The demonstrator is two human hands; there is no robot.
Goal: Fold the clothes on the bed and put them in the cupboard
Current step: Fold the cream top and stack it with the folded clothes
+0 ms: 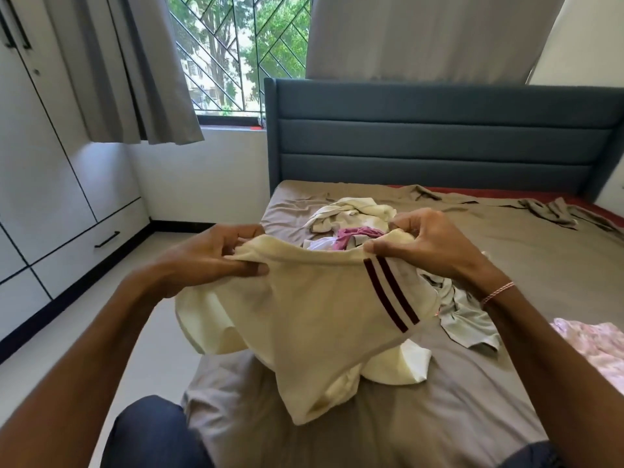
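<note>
A cream garment (314, 325) with two dark maroon stripes hangs above the bed (506, 383), held up by its top edge. My left hand (216, 258) grips the left end of that edge and my right hand (429, 244) pinches the right end near the stripes. Its lower part droops onto the taupe sheet. Behind it lies a pile with a cream cloth (354, 211) and a pink piece (354, 234). A pale grey garment (469, 319) lies to the right of the held one. The white cupboard (44, 184) stands along the left wall, its doors closed.
A pink floral cloth (594, 346) lies at the bed's right edge. The blue padded headboard (439, 136) stands at the far end under a window with grey curtains (128, 69). A strip of pale floor (141, 315) runs between bed and cupboard.
</note>
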